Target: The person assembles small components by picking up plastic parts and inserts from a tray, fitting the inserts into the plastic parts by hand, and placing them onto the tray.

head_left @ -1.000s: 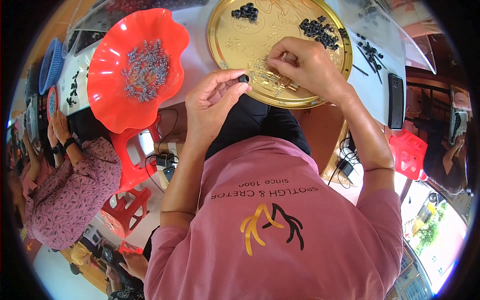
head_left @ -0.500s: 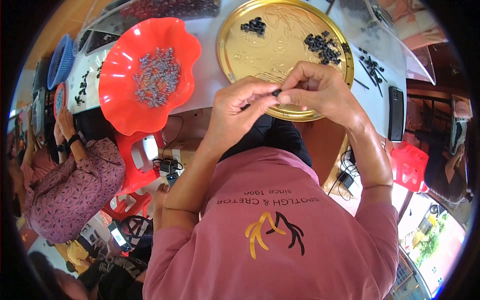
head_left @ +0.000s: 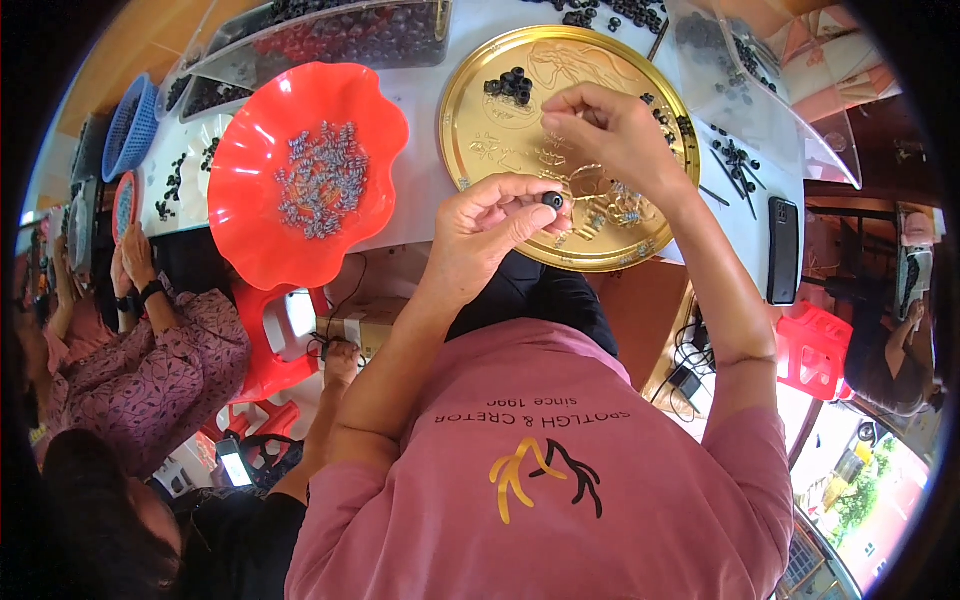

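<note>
Two dishes: red bowl (grey bits), gold tray (black rings).

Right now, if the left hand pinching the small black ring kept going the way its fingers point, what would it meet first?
Probably the right hand, just beyond the left hand and its small black ring, above the round gold metal tray; depth is uncertain.

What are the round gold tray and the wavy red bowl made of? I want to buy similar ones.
The gold tray looks like polished metal or metallised plastic: mirror-like sheen with an embossed pattern. The red bowl looks like glossy moulded plastic: bright highlights on its scalloped rim. It holds small grey metal-looking parts.
</note>
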`<state>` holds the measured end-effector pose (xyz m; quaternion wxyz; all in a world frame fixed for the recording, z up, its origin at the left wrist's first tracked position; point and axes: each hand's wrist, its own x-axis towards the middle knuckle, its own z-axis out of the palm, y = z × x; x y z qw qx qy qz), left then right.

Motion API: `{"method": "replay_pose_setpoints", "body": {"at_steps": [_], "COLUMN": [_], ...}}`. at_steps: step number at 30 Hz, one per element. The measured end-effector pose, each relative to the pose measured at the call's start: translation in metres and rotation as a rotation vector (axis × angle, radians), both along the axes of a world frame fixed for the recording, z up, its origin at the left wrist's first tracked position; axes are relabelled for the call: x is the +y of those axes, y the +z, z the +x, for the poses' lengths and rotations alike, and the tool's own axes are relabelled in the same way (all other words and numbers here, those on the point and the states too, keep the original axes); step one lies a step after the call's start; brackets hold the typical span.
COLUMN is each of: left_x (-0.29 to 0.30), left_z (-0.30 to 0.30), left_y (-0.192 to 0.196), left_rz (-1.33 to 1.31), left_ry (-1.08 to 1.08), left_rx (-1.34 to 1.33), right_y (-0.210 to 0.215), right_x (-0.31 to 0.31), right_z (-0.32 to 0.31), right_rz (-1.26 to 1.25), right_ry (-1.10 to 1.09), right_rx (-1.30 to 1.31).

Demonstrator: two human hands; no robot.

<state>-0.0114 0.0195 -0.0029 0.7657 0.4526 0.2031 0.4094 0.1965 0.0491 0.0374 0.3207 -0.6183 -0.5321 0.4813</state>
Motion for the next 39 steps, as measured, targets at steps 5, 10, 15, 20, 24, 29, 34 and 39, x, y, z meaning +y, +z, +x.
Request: {"method": "replay_pose_setpoints", "body": {"at_steps": [5,10,15,20,24,29,34,39], "left_x": [0.006,0.010,0.013,0.015,0.015,0.016,0.019,0.022], "left_z": [-0.002,-0.005,-0.007,-0.009,-0.008,-0.006,-0.003,0.005], "left_y": [-0.001,0.000,-0.003,-0.004,-0.003,-0.003,-0.002,0.005], "left_rz": [-0.012,0.019,-0.009,-0.006,-0.018,-0.025,-0.035,0.022], "left_ry": [0.067,0.141,0.156,0.155,0.153,0.157,0.218,0.222], "left_rx": [0.025,0.065,0.062,0.060,0.058,0.054,0.074,-0.062], "right_y": [-0.024,-0.027,-0.034,-0.036,-0.029,-0.027,-0.010,-0.004], "right_x": [0.034,0.050,0.044,0.031,0.026,0.023,0.013,-0.007], "right_z": [-0.007,-0.016,-0.013,-0.003,0.002,0.007,0.010,0.002], "right_rz": [0.467,0.612,0.495,0.537,0.501,0.402,0.066,0.050], "right_ry": [0.039,0.064,0.105,0.098,0.131,0.090,0.008,-0.033], "right_rx": [-0.419,-0.760,-0.774,-0.782,-0.791,-0.550,0.138,0.354]}}
